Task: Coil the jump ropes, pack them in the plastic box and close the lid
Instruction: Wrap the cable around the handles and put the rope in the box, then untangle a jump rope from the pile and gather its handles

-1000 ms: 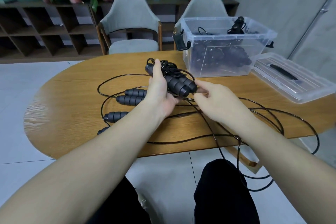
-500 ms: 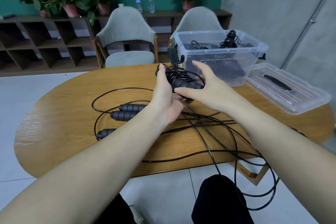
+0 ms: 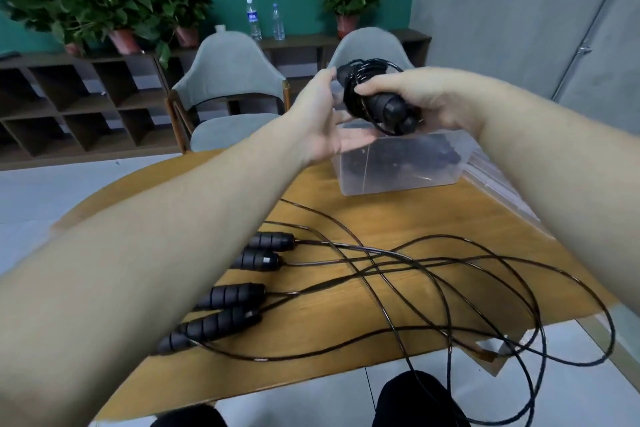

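Coiled rope [image 3: 375, 97], black, cord wound round its two handles, is held up in the air just above the box [image 3: 398, 166]. Right hand [image 3: 426, 97] grips it, fingers curled over the handles. Left hand [image 3: 325, 118] is beside it w/ fingers straight, palm up under the bundle, fingertips touching the coil's far end. Box is clear plastic, lid off, dark ropes already inside; it sits on the wood table [image 3: 398, 225]. Lid [image 3: 495, 180] lies just right of the box, mostly hidden by the right arm. Nearer on the table: four loose handles [image 3: 239, 295] w/ tangled cords [image 3: 450, 288] spilling over the edge.
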